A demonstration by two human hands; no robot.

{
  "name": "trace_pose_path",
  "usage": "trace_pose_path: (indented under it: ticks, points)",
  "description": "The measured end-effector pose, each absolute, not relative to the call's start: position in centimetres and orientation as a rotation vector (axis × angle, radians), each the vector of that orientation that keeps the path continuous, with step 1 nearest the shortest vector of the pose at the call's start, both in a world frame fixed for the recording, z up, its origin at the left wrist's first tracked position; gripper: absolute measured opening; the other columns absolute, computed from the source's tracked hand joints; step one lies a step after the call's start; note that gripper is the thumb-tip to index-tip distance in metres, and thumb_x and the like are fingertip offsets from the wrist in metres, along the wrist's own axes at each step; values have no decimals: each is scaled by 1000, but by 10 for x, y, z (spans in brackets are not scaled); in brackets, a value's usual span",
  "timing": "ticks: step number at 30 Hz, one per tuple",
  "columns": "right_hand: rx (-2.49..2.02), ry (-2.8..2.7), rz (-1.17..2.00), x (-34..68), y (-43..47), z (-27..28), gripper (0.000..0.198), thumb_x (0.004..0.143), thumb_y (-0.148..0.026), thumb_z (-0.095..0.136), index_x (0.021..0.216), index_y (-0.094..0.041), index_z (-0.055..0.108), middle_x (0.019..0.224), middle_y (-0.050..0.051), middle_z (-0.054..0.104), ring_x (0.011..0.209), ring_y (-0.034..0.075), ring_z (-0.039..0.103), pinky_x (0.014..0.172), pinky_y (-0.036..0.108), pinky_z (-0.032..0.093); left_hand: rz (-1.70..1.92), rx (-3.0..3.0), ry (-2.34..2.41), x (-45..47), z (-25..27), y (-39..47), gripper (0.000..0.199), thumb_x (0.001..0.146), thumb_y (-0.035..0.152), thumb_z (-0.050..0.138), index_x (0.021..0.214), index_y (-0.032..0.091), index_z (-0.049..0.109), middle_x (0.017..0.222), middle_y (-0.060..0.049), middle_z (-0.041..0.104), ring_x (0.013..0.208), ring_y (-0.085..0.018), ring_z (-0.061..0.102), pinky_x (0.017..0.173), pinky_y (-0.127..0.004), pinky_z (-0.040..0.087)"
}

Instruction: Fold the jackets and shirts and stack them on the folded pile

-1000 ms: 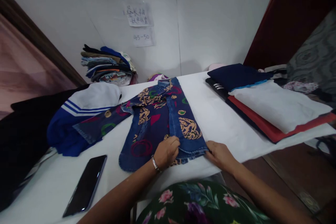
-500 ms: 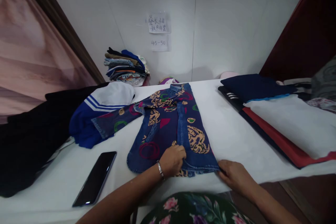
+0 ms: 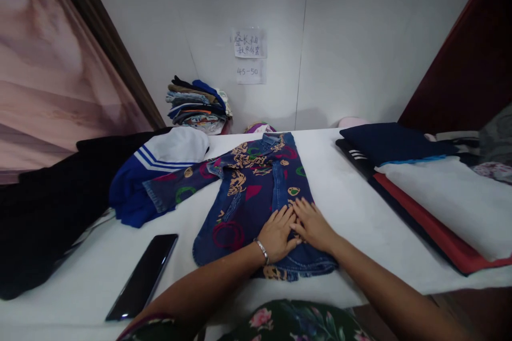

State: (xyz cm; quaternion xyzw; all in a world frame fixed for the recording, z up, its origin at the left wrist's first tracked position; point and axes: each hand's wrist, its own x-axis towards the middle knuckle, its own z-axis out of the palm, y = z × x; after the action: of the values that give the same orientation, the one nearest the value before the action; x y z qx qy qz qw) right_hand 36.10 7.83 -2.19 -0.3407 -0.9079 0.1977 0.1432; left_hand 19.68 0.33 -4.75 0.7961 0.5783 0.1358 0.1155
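A blue denim jacket (image 3: 256, 197) with tan, green and magenta patterns lies on the white-covered table (image 3: 344, 224), its collar pointing away from me. One sleeve stretches out to the left; the right side is folded in. My left hand (image 3: 278, 237), a silver bracelet at its wrist, rests flat on the lower front with fingers extended. Right beside it my right hand (image 3: 314, 226) also lies flat on the cloth, its fingertips close to the left hand's. Neither hand grips the fabric. Under the hands part of the front is hidden.
A black phone (image 3: 143, 276) lies at the front left. Beyond it are a blue and white garment (image 3: 136, 186) and black clothing (image 3: 52, 213). A folded pile (image 3: 196, 106) stands by the wall. Stacked clothes (image 3: 448, 186) lie on the right.
Both hands have let go of the jacket's lower edge and moved up onto its front, now flat and close together. The right hand has shifted left from the corner.
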Motion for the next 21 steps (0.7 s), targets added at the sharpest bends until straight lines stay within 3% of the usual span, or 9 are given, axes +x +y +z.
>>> trace_pose_path:
  ticks: [5,9,14,21]
  points:
    - [-1129,-2788,722,361,81,-46,67,93,-59,29,149,-23,27,155,8,24,145,25,15,115,50,14,305,2312,1710,195,-51,-4,70,88,47,50,147,17,28,156,-10,24,145,-26,14,117,-48,19]
    - [-1034,-2675,512,343,106,-14,67,93,-59,30,147,-20,33,156,9,22,145,26,12,116,50,12,302,2291,1712,195,-49,-5,72,88,48,50,149,18,26,156,-10,22,145,-27,12,118,-49,18]
    - [-1017,-2469,252,282,169,10,70,94,-57,28,148,-12,28,157,12,17,146,24,8,117,45,10,429,2280,1685,194,-56,-7,71,89,56,42,148,21,28,156,-7,22,145,-26,13,119,-49,18]
    - [-1396,-2671,386,229,232,-49,69,94,-53,29,149,-11,24,157,12,19,145,26,12,115,47,10,491,2147,1643,193,-58,-6,78,84,63,42,150,27,23,157,-5,20,145,-26,9,121,-50,14]
